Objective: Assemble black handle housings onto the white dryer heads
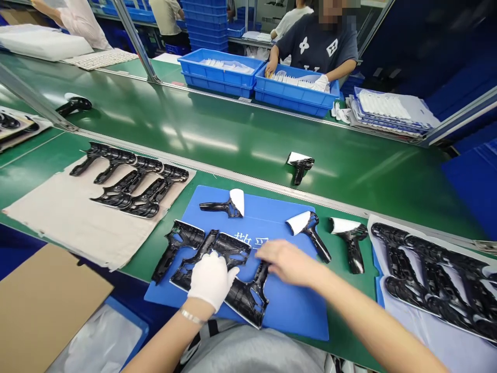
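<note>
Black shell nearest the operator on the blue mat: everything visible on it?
The black shell is a glossy, pistol-shaped half housing, plastic by its look, lying flat, ribbed hollow side up. Its broad body sits near the front edge of the blue mat; the narrower grip runs away from the person. The gloved left hand covers its left side; the bare right hand lies over the grip's end. Whether either grips it cannot be told.
</note>
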Demonstrator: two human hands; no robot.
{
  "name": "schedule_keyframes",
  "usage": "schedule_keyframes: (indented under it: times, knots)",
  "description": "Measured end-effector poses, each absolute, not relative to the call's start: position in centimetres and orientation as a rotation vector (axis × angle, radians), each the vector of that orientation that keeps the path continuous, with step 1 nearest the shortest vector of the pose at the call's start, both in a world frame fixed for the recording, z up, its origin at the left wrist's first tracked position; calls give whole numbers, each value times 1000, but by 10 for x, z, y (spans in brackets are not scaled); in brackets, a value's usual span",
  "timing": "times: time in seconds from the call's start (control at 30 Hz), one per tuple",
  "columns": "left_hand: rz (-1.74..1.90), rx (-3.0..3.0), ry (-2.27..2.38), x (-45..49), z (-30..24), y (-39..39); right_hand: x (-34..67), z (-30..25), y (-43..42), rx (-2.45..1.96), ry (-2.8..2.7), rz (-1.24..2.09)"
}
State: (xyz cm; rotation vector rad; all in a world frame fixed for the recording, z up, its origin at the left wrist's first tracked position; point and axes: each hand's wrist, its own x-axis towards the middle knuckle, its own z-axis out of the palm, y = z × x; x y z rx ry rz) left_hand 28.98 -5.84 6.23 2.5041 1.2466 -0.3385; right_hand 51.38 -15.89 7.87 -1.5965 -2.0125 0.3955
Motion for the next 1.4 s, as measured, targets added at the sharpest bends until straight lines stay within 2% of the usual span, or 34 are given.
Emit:
schedule_keyframes:
  times: [0.1,0.23,0.37,0.57,0.83,1.0,1.2,1.4]
  knots:
    - [-274,2452,1272,297,62,-62,469,68,-197,-1464,-2048,306]
    - [-151,2262,1318,301,63,-59,458,53,-220,-1455,-1898,268]
    - [-36,1905,1155,293,72,-52,458,45,-241,-1495,-1649,417]
    - [119,1342,706,280,101,-53,443,43,-262,-1508,-971,723]
    - [266,1058,585,277,117,-83,411,60,-265,-1322,-519,928]
    - [402,1125,527,274,130,-103,402,89,-261,-1355,-639,865]
    - [528,1282,518,262,138,-116,394,133,-250,-1453,-1032,587]
    - [636,1507,432,252,137,-115,394,147,-249,-1405,-1223,467]
